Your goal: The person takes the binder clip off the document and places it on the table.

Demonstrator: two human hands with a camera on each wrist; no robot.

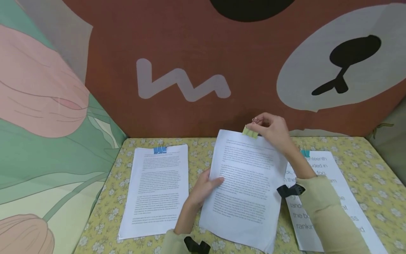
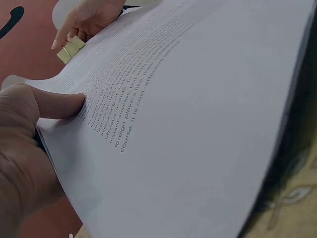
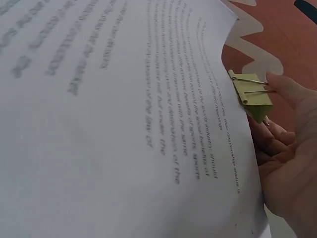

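Note:
A stack of printed paper (image 1: 241,190) is lifted at a tilt over the table. My left hand (image 1: 203,187) grips its left edge, thumb (image 2: 62,105) flat on the printed face and the other fingers hidden behind the sheets. At the top edge sits a yellow-green binder clip (image 1: 250,132). My right hand (image 1: 274,132) pinches the clip's wire handles (image 3: 252,85) between thumb and fingers. In the right wrist view the binder clip (image 3: 251,94) is at the paper's edge; how deep its mouth goes over the sheets cannot be told.
To the left lies a paper stack (image 1: 158,194) with a blue binder clip (image 1: 160,150). Another stack with large print (image 1: 345,197) and a teal clip (image 1: 305,153) lies at right, partly under my right sleeve. A yellow floral cloth (image 1: 104,218) covers the table, which meets a printed backdrop (image 1: 177,116).

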